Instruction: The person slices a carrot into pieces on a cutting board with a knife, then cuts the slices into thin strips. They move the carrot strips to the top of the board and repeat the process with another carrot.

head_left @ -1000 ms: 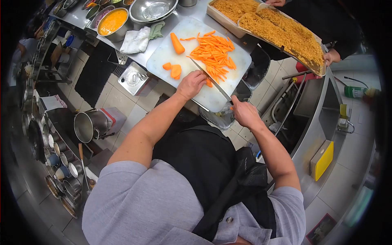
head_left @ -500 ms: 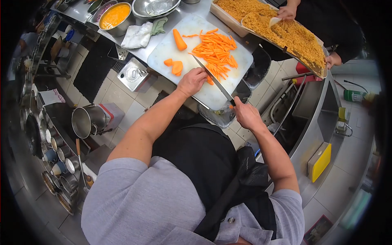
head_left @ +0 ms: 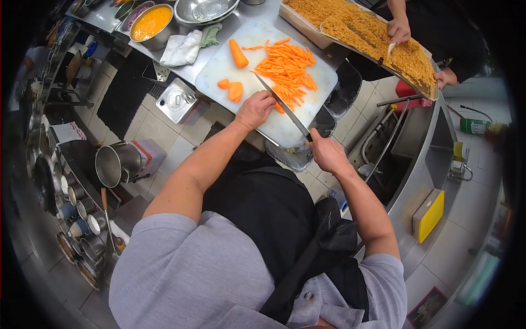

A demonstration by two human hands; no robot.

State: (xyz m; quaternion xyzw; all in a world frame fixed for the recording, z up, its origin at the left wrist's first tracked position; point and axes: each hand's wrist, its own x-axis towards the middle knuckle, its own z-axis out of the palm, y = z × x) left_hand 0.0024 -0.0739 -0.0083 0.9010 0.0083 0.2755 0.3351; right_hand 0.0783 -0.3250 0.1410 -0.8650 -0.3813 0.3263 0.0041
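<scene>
On the white cutting board [head_left: 216, 74], my left hand [head_left: 255, 111] has its fingers curled down on a piece of carrot [head_left: 279, 108], mostly hidden, with a bit showing against the blade. My right hand [head_left: 329, 152] grips the handle of a kitchen knife [head_left: 286, 109] at the board's near right edge. The blade slants across the board, its tip towards the far left. Beyond it lies a pile of carrot strips [head_left: 286, 68]. To the left are a large carrot length [head_left: 238, 54] and two cut carrot chunks [head_left: 235, 92].
A metal bowl of orange liquid [head_left: 152, 24], a white cloth [head_left: 182, 49] and a metal strainer bowl [head_left: 205, 10] stand left of the board. Another person's hand [head_left: 399, 30] works in a tray of orange-brown grain [head_left: 361, 34]. A bin [head_left: 346, 90] stands below the right edge.
My right hand and the knife handle have shifted slightly up and left; my left hand stays nearly in place. The other person's hand has moved right and down along the tray.
</scene>
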